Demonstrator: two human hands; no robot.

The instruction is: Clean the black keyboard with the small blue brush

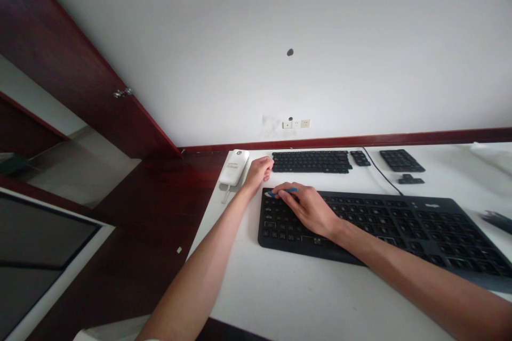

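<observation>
A black keyboard (384,218) with its keycaps off lies across the white table, its bare key sockets showing. My right hand (310,205) is closed on a thin blue brush (292,190), whose whitish tip touches the keyboard's upper left corner. Just beyond that corner rests my left hand (261,169), fingers curled, beside the left end of a block of loose black keycaps (310,161). Whether anything sits in the left fingers is hidden.
Smaller keycap groups (401,160) lie farther right, past the keyboard cable (380,169). A white device (234,167) with a short cable stands at the table's left edge. White plastic (494,154) and dark objects (496,219) lie at right. Wall sockets (296,124) are behind.
</observation>
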